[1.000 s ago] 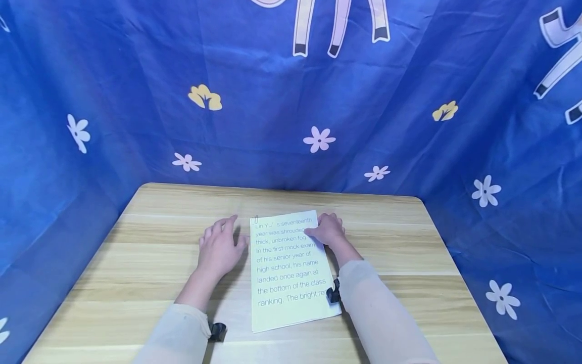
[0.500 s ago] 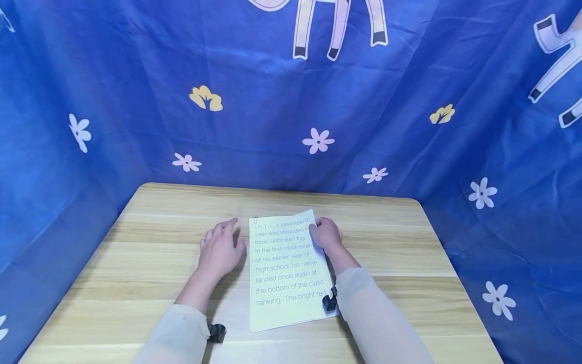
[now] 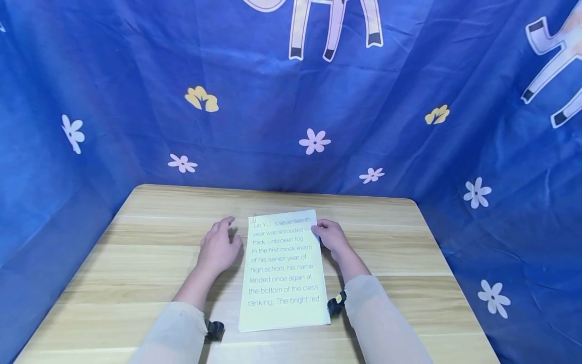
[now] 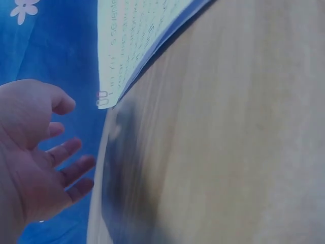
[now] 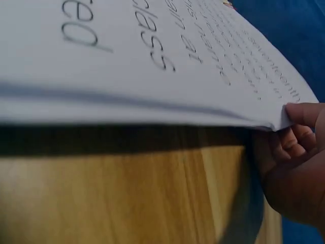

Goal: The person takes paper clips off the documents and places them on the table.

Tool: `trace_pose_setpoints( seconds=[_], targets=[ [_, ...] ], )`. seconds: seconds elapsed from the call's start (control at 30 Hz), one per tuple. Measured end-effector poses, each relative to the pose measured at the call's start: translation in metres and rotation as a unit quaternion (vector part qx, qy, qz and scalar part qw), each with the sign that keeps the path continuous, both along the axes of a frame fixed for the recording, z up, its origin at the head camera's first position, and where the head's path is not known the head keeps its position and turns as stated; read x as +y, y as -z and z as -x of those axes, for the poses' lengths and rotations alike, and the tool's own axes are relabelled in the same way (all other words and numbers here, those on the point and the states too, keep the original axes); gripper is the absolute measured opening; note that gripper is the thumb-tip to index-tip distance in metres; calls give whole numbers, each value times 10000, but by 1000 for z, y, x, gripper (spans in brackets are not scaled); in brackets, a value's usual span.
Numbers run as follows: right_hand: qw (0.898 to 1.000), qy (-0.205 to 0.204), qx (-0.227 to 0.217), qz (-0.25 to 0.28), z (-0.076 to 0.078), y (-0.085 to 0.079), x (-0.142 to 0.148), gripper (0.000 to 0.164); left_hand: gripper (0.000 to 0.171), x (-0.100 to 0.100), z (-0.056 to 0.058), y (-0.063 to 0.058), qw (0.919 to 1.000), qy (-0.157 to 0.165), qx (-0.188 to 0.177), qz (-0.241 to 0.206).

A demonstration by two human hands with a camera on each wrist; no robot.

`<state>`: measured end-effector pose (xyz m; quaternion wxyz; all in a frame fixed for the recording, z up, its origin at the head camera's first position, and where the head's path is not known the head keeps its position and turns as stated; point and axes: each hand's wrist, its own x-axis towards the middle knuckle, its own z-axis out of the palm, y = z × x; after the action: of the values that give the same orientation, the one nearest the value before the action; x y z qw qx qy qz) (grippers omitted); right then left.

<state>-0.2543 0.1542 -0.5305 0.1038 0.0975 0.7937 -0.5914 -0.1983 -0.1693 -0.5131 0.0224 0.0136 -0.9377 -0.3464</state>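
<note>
A stack of printed paper sheets lies at the middle of the table, large text facing up. Paper clips sit at its top left corner. My right hand pinches the right edge near the top, thumb on the printed face and fingers beneath, as the right wrist view shows. Along that side the edge stands above the wood. My left hand is just left of the sheets, fingers loosely bent and apart from the paper, with nothing in it.
The wood-grain table has rounded back corners. A blue curtain printed with flowers and animal legs hangs behind it and at both sides. Black wrist cameras are strapped at both sleeves.
My right thumb has slid from the printed face out to the right edge. The sheets have turned slightly, their bottom end shifting left. My left hand has barely moved.
</note>
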Motion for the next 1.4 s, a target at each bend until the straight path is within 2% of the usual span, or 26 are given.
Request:
trace_pose_setpoints(
  seconds=[0.2,0.3,0.37,0.47,0.53,0.6,0.73,0.9,1.1,1.4],
  targets=[
    [9971,-122,-196,731,-7,3,11,20,63,-2,9,0,9989,96,-15,-457],
    [9947,-150,-321,962,-10,5,15,21,61,-2,17,3,9955,234,-64,-919],
    [9926,-159,-384,1138,-11,7,17,22,61,0,22,6,9890,349,-208,-1423],
    [9900,-178,-411,1336,-12,10,19,22,62,3,29,11,9726,447,-455,-2235],
    [9897,-238,-377,1357,-13,12,20,23,63,6,32,13,9657,417,-531,-2509],
    [9899,-315,-351,1336,-13,14,20,24,62,10,35,16,9653,366,-470,-2542],
    [9912,-375,-271,1243,-13,16,20,23,58,17,40,18,9721,179,-285,-2321],
    [9926,-261,-167,1177,-12,18,20,21,57,21,45,22,9710,57,-305,-2371],
    [9933,-217,-86,1131,-14,20,17,17,54,18,43,29,9661,75,-469,-2536],
    [9934,-138,88,1138,-14,23,20,16,44,17,41,36,9702,219,-478,-2367]
  ],
)
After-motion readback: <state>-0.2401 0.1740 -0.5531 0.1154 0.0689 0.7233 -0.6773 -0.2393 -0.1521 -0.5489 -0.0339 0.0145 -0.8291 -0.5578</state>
